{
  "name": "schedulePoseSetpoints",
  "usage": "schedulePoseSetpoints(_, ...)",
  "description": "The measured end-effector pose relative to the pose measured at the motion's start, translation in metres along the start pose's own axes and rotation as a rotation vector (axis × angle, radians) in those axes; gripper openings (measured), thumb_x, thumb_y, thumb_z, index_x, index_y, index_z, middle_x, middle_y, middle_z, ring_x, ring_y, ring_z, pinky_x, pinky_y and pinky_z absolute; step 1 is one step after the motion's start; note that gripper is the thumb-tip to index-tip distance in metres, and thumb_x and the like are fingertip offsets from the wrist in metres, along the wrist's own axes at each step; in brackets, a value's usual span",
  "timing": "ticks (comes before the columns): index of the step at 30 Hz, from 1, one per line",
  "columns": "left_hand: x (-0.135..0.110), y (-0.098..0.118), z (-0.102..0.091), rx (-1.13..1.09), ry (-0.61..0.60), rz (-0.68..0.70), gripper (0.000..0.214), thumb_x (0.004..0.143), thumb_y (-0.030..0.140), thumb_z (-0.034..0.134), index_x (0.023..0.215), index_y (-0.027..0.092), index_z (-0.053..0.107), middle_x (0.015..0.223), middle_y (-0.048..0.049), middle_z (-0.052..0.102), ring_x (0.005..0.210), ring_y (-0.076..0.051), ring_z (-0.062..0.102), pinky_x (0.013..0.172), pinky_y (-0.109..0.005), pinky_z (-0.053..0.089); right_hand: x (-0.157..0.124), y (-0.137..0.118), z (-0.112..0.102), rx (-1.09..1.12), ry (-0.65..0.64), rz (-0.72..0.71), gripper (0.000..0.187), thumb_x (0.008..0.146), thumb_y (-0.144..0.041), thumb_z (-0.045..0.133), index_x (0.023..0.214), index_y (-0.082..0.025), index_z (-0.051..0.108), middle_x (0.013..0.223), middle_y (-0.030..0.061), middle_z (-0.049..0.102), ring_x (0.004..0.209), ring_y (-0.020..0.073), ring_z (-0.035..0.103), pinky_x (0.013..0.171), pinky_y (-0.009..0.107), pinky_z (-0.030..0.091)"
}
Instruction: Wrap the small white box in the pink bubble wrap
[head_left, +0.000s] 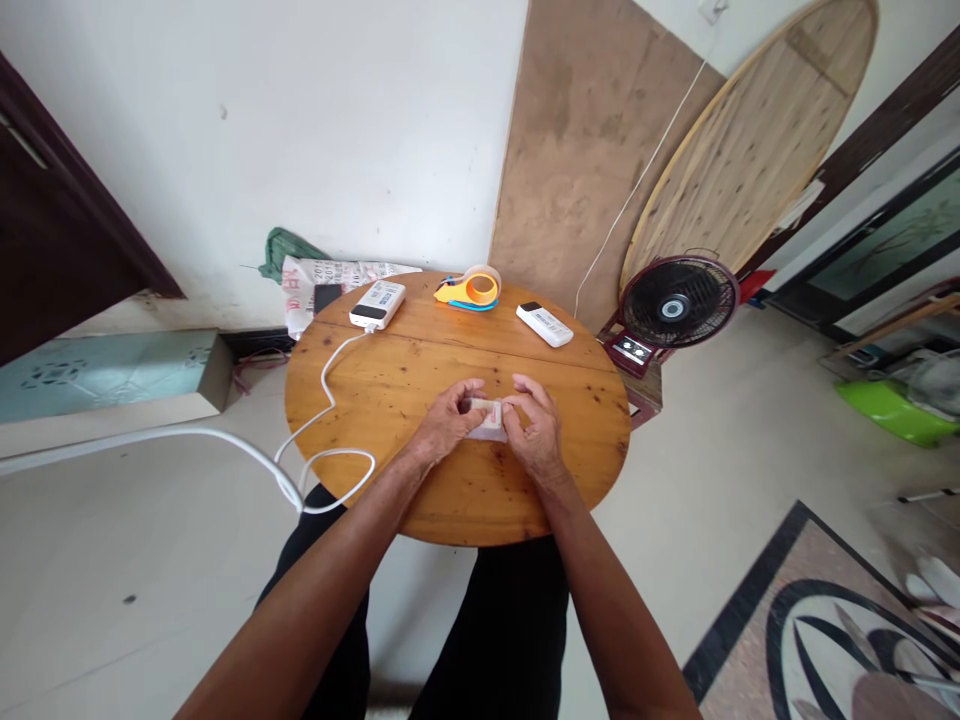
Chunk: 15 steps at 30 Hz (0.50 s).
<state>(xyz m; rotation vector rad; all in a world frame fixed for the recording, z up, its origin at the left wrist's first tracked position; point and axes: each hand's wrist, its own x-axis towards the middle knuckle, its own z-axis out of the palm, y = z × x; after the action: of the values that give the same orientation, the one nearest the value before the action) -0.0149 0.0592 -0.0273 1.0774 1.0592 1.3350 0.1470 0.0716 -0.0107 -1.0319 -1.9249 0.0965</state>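
Observation:
Near the front middle of the round wooden table, my left hand grips a small whitish box with red print on its top and a pale, see-through-looking side. The left thumb lies over the top of the box. My right hand is at the right end of the box, thumb and forefinger pinched at its edge, the other fingers curled loosely above. What kind of box it is cannot be made out, and the hands cover both its ends.
On the wooden table lie a white power bank with a white cable, an orange tape dispenser and a second white device. A fan stands to the right. The cable loops off the table's left edge.

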Motion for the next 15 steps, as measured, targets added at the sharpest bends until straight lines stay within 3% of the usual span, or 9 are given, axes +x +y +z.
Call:
schedulePoseSetpoints(5,-0.003,0.005,0.002,-0.071,0.034,-0.024,0.053,0.061,0.028,0.075,0.111,0.017,0.059,0.110,-0.0062,0.064,0.091,-0.017,0.059,0.078,-0.028,0.047,0.000,-0.001,-0.001,0.007,-0.003,-0.033,0.017,0.082,-0.022,0.052,0.087,-0.022,0.069,0.122,0.0090,0.062,0.106,0.0220,0.062,0.097,0.040,0.046)
schedulePoseSetpoints(10,-0.004,0.012,0.002,-0.224,0.097,-0.117,0.052,0.059,0.026,0.069,0.110,0.018,0.059,0.103,-0.0058,0.068,0.080,-0.017,0.061,0.070,-0.029,0.046,0.000,-0.004,-0.002,0.012,-0.056,-0.071,0.022,0.083,-0.021,0.051,0.093,-0.023,0.071,0.126,0.0085,0.061,0.109,0.0225,0.060,0.098,0.041,0.044)
schedulePoseSetpoints(15,-0.002,0.012,0.000,-0.245,0.123,-0.115,0.050,0.061,0.030,0.068,0.108,0.017,0.059,0.098,-0.0063,0.070,0.076,-0.016,0.061,0.068,-0.029,0.045,-0.002,-0.006,-0.003,0.006,-0.130,-0.100,0.022,0.085,-0.023,0.053,0.090,-0.026,0.074,0.130,0.0054,0.058,0.114,0.0230,0.057,0.099,0.042,0.042)
